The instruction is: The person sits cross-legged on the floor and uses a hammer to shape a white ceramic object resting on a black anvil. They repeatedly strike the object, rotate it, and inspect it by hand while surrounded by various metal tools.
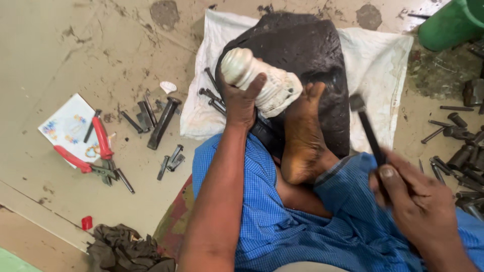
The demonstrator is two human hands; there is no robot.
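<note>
My left hand (241,100) grips a pale, ribbed, carved piece (262,80) and holds it down on a black block (307,55) that lies on a white cloth (378,60). My bare foot (305,136) presses against the piece's lower end. Raised to the right of the block, my right hand (416,201) is closed on the handle of a dark hammer (368,128), whose head points up and away. A blue checked cloth (282,221) covers my legs.
Several dark punches and chisels (161,123) lie on the floor left of the cloth, more (464,161) at the right. Red-handled pliers (93,156) rest on a printed card. A green bucket (451,22) stands top right, a dark rag (126,249) bottom left.
</note>
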